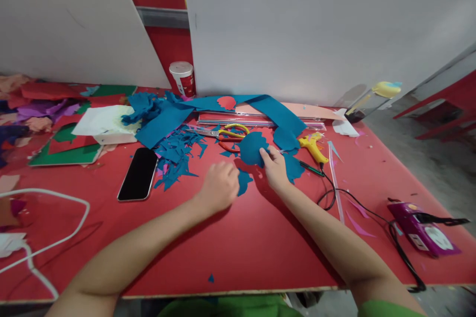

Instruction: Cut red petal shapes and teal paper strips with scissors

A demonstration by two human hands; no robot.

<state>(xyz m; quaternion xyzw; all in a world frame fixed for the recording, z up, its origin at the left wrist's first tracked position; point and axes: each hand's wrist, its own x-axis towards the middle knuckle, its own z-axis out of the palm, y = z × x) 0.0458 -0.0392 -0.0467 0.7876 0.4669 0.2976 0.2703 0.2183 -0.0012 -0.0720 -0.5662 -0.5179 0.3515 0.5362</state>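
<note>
My right hand (274, 166) pinches a round blue paper cutout (253, 147) with a scalloped edge between thumb and fingers, holding it above the table. My left hand (220, 185) is closed with its fingers curled, just to the left of a smaller blue paper piece (244, 182) on the table. What those fingers hold, if anything, is hidden. Another blue cutout (293, 167) lies partly behind my right hand. Scissors (226, 134) with yellow and red handles rest behind the held cutout, beside a heap of blue paper scraps (176, 151).
Left of the scraps lies a phone (138, 174). A long blue paper strip (230, 102) runs along the back, near a lidded cup (182, 79). On the right are a yellow glue gun (314, 147), its black cord and a purple power box (424, 228). A white cable (55, 191) loops at left.
</note>
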